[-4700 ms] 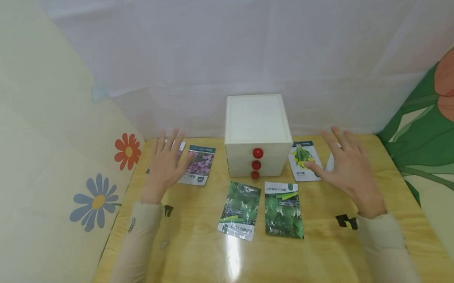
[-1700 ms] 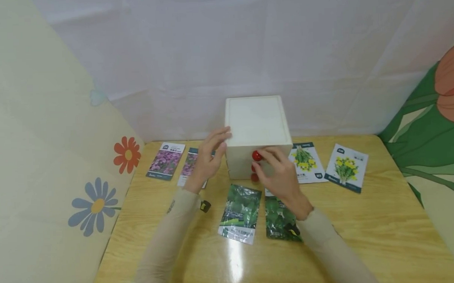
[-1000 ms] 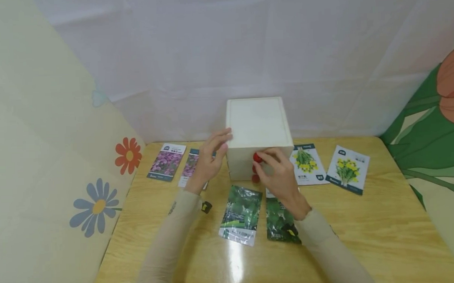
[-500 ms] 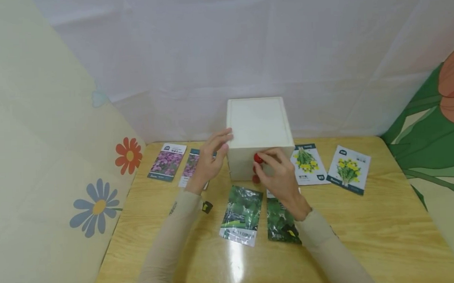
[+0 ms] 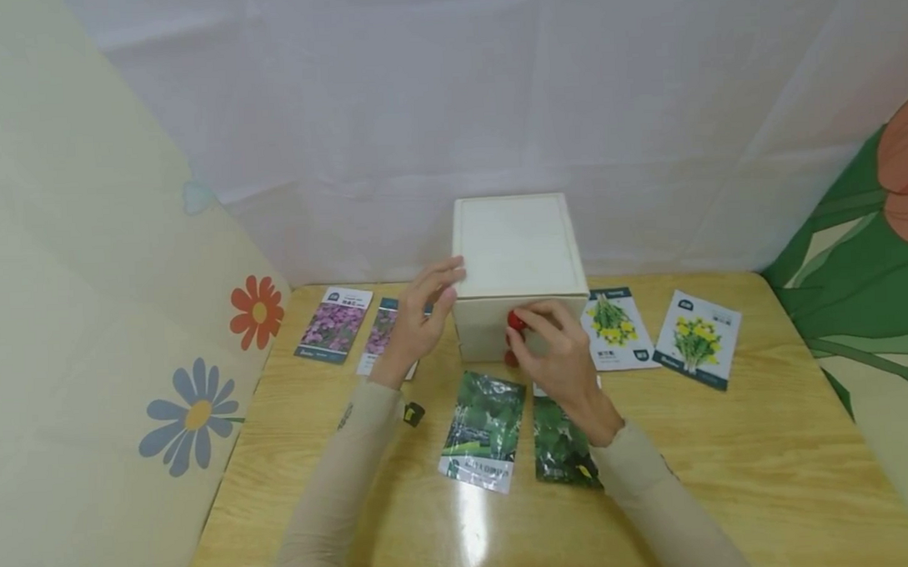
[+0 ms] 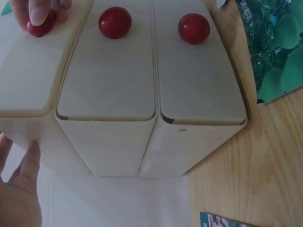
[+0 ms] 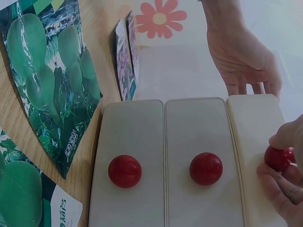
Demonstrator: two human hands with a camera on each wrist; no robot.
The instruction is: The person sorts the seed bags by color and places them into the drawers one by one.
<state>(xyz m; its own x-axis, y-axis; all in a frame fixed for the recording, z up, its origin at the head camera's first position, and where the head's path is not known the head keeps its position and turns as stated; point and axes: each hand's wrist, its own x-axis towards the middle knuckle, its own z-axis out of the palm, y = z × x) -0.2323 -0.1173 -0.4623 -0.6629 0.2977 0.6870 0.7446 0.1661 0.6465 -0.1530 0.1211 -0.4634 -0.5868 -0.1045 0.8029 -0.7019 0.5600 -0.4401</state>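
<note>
A white three-drawer box [image 5: 518, 239] stands at the back middle of the table. My right hand [image 5: 558, 359] pinches the red knob [image 7: 275, 158] of the top drawer [image 7: 253, 123] between thumb and fingers. That drawer's front sits slightly proud of the other two. Round red knobs mark the middle drawer [image 7: 206, 142] and the bottom drawer [image 7: 128, 132], both flush with the box. Against the box's left side my left hand [image 5: 421, 322] rests with extended fingers, its fingertips at the top left edge.
Two green-leaf seed packets [image 5: 483, 428] lie in front of the box. Purple-flower packets [image 5: 334, 325] are on the left, yellow-flower packets [image 5: 698, 339] on the right. A white cloth [image 5: 418, 109] hangs behind the wooden table [image 5: 768, 473].
From hovering apart over the table, both hands came in to the box. My right hand took the top knob, my left the side. Just now the top drawer has slid out slightly.
</note>
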